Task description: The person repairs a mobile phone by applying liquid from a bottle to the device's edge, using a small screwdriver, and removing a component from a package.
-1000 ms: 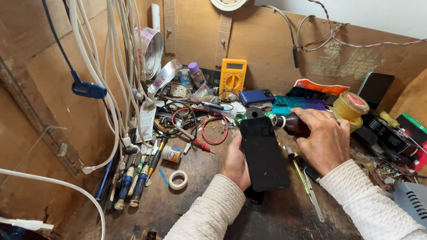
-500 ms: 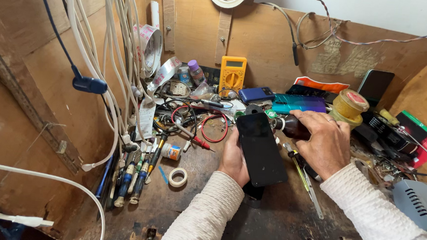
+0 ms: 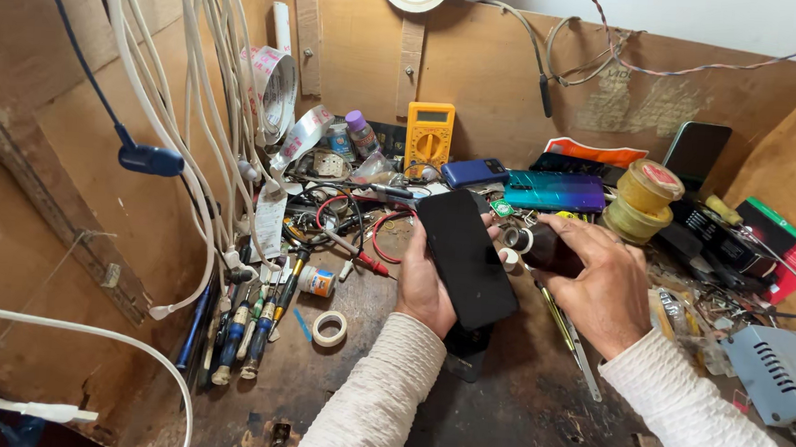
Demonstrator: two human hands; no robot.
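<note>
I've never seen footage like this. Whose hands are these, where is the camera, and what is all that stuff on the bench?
There is no machine here: a person works with two bare hands, and the single picture comes from a camera worn on their head, looking down at a cluttered wooden workbench. The left hand holds a black smartphone, its dark screen facing up. The right hand grips a small dark cylindrical object; what it is exactly I cannot tell. Around them lie a yellow multimeter, a blue-green phone back, a row of screwdrivers, a small roll of tape, red and black test leads and a grey box at the right. White cables hang down on the left.
</note>
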